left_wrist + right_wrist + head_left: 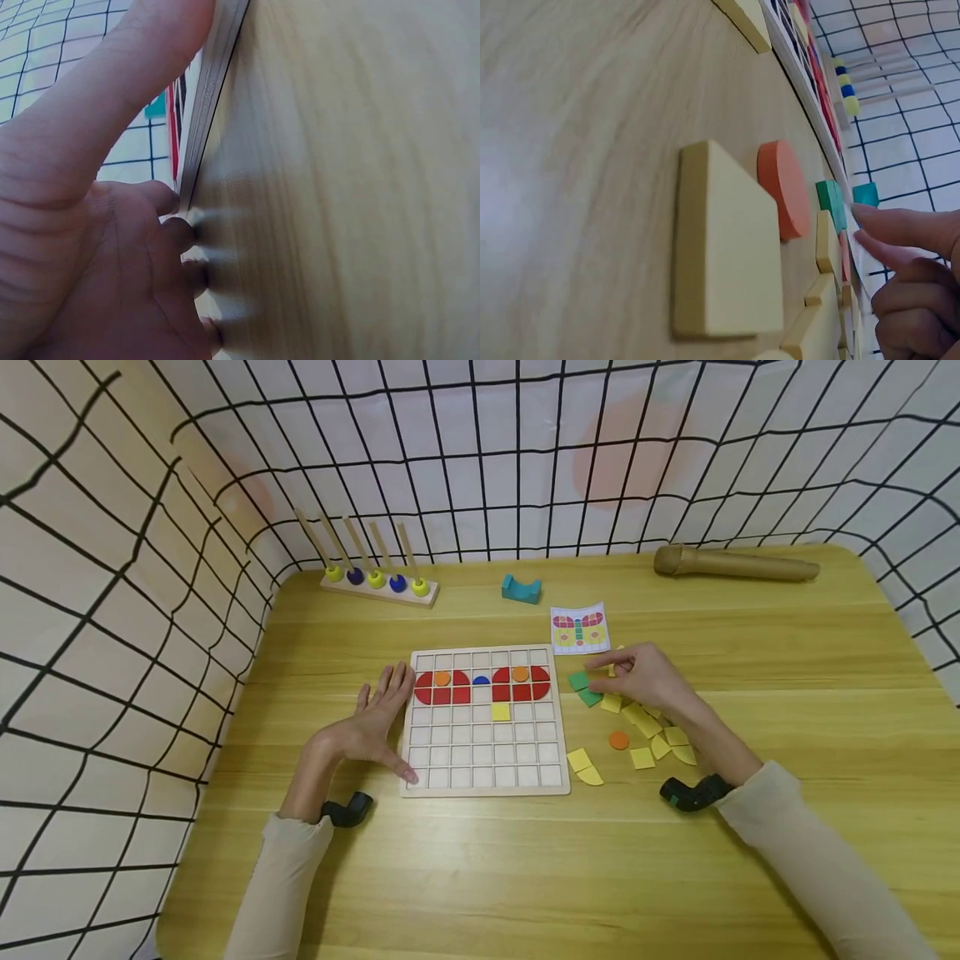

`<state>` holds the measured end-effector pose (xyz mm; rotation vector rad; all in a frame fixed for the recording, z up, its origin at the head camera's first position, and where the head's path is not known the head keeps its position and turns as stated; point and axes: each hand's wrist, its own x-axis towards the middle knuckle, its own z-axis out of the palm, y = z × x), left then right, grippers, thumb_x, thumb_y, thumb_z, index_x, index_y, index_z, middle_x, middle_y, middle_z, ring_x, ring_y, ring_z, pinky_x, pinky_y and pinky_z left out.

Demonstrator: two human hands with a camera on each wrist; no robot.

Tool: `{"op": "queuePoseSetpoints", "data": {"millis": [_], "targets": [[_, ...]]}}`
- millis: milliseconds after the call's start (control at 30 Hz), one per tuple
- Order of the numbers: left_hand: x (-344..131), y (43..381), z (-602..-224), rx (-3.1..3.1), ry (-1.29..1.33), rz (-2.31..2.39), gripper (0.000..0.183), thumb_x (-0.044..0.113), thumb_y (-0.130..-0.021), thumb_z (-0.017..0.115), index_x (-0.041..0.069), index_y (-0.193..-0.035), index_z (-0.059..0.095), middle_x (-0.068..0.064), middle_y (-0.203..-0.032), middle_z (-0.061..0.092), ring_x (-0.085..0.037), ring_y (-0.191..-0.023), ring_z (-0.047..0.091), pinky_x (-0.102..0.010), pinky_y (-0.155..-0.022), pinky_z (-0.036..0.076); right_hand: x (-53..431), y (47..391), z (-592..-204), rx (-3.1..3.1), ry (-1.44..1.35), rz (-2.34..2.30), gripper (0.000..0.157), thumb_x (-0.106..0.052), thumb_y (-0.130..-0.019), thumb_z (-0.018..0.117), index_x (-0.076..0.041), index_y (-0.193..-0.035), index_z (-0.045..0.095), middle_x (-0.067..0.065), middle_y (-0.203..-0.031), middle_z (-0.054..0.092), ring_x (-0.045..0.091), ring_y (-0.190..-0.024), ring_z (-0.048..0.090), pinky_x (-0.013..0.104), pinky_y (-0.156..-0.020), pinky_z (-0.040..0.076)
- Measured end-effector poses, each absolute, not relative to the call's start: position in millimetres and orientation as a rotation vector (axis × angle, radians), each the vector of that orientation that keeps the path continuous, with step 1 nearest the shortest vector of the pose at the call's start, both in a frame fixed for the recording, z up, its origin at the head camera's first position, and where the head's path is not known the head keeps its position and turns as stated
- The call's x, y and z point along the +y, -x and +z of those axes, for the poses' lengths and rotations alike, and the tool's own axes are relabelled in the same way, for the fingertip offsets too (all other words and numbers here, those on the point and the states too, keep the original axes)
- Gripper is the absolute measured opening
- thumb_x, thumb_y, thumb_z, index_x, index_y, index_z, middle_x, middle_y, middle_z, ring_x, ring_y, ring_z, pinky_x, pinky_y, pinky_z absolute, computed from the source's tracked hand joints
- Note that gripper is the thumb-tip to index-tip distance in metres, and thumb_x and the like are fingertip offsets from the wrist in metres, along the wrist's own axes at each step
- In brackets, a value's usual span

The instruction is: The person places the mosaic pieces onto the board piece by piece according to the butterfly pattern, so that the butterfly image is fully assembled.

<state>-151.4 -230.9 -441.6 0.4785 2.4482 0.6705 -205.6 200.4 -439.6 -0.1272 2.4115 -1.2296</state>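
A light wooden grid board (485, 782) lies on the table, with red tiles (442, 695), orange discs, a blue half-disc (481, 680) and a yellow square (501, 712) set in it. My left hand (367, 727) rests at the board's left edge, fingers spread and the thumb on the near-left corner. My right hand (645, 677) hovers over loose pieces right of the board. Its thumb and index finger are apart beside two green tiles (578, 680), nothing seen between them; the other fingers are curled in the right wrist view. Several yellow tiles (642, 758) and an orange disc (618, 740) lie below it.
A butterfly pattern card (581, 643) lies beyond the board's far-right corner. Farther back are a peg stand with beads (378, 589), a teal block (521, 590) and a brown microphone-shaped object (735, 564). Black-lined netting (517, 468) borders the table.
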Motion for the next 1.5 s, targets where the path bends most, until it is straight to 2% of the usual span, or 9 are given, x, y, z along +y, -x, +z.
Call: {"op": "queuePoseSetpoints", "data": {"millis": [200,400,767,1000,1233,1500], "targets": [[-230.2,151.0,-440.5,2.444,-0.474,0.676,0.161,0.046,-0.06,0.1,0.008,-0.164,-0.017,-0.014,-0.17,-0.031,-0.035,-0.157,-0.032,-0.065,-0.124,-0.02,192.9,210.4,-445.9,2.384,0.049,-1.235,0.036,-0.027,-0.088,0.083,-0.007,-0.118,0.076,-0.008,-0.061,0.032,0.009,-0.058,0.031,0.023,-0.054,0.026],[-229.2,151.1,-440.4,2.448,-0.469,0.667,0.16,0.046,-0.06,0.1,0.008,-0.164,-0.017,-0.013,-0.17,-0.03,-0.035,-0.157,-0.031,-0.064,-0.124,-0.019,178.8,212.8,-448.1,2.425,0.109,-1.247,0.031,-0.025,-0.086,0.085,-0.005,-0.108,0.077,-0.009,-0.058,0.033,0.009,-0.055,0.029,0.022,-0.053,0.024],[-229.6,152.1,-441.6,2.445,-0.469,0.665,0.161,0.047,-0.061,0.099,0.009,-0.164,-0.018,-0.013,-0.17,-0.031,-0.034,-0.157,-0.032,-0.064,-0.124,-0.02,174.3,212.5,-447.2,2.336,0.148,-1.237,0.04,-0.014,-0.081,0.087,-0.005,-0.117,0.073,-0.009,-0.055,0.029,0.009,-0.052,0.026,0.024,-0.053,0.025],[-230.8,152.6,-443.4,2.442,-0.474,0.679,0.161,0.048,-0.061,0.099,0.009,-0.164,-0.018,-0.013,-0.17,-0.031,-0.035,-0.157,-0.032,-0.064,-0.124,-0.02,175.3,210.8,-448.2,2.318,0.147,-1.262,0.036,-0.012,-0.084,0.085,-0.001,-0.116,0.071,-0.009,-0.055,0.029,0.008,-0.052,0.027,0.022,-0.053,0.026],[-230.7,152.6,-443.9,2.45,-0.466,0.662,0.161,0.048,-0.061,0.099,0.01,-0.164,-0.018,-0.012,-0.17,-0.031,-0.034,-0.157,-0.032,-0.063,-0.125,-0.02,176.6,210.0,-448.7,2.359,0.15,-1.215,0.036,-0.015,-0.085,0.086,-0.002,-0.115,0.071,-0.009,-0.054,0.032,0.007,-0.051,0.029,0.022,-0.051,0.026],[-230.5,152.9,-442.0,2.445,-0.451,0.674,0.16,0.049,-0.061,0.099,0.011,-0.164,-0.018,-0.011,-0.17,-0.03,-0.033,-0.157,-0.031,-0.063,-0.125,-0.02,177.1,208.3,-450.2,2.504,0.297,-1.092,0.03,-0.015,-0.086,0.084,-0.001,-0.11,0.072,-0.006,-0.054,0.035,0.009,-0.05,0.029,0.023,-0.051,0.026]]}}
